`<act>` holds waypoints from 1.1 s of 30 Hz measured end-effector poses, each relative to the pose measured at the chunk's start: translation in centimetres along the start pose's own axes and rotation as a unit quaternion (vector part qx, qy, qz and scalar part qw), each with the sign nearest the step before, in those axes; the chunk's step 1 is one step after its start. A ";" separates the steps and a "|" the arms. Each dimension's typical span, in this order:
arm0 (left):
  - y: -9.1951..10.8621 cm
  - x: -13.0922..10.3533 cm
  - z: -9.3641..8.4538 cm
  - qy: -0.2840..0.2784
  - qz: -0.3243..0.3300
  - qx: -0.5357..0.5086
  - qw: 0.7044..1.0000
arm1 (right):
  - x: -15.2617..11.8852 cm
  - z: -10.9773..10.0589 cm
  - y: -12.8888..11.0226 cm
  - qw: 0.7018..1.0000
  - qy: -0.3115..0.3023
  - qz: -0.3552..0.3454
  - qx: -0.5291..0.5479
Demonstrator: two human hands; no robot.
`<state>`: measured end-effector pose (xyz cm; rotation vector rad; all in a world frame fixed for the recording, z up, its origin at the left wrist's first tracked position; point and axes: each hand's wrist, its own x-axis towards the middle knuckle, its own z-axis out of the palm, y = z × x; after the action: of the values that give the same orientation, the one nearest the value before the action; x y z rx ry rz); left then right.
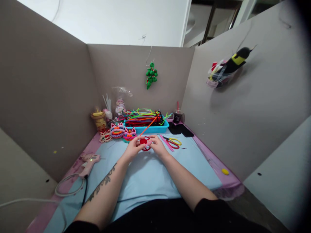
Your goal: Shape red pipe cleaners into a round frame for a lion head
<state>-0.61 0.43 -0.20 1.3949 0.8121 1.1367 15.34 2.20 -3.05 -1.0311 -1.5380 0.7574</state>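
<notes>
Both hands meet over the middle of the blue cloth, around a small red craft piece [143, 141] with a rounded outline. My left hand [133, 147] grips its left side, fingers closed round the edge. On the right side, my right hand [156, 144] has its fingers closed on the same piece, with a bit of pink between the fingertips. An orange stem [148, 126] rises slantwise from beside the left fingers; whether it is joined to the red piece cannot be made out. The fingers hide part of the piece.
Behind the hands stands a blue tray [153, 129] of colourful stems. Finished animal-like pieces [117, 130] sit left of it. Scissors [173, 142] and pink strips lie right of the hands, near dark flat objects [181, 129]. A pink glue gun [90, 164] with its cable lies left.
</notes>
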 end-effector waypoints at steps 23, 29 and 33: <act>0.3 0.2 0.0 0.106 -0.022 -0.008 0.994 | -1.1 0.8 -2.3 0.995 0.046 -0.055 -0.063; 0.3 0.1 0.1 0.070 -0.005 0.028 0.997 | -0.3 0.2 -0.7 0.998 0.062 0.002 0.021; 0.1 -0.1 0.3 0.024 -0.015 0.041 0.999 | -0.1 0.1 -0.3 0.996 0.077 0.022 0.050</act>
<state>-0.38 0.25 -0.05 1.4220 0.9199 1.1289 15.18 1.99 -2.89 -1.0275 -1.3371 0.7592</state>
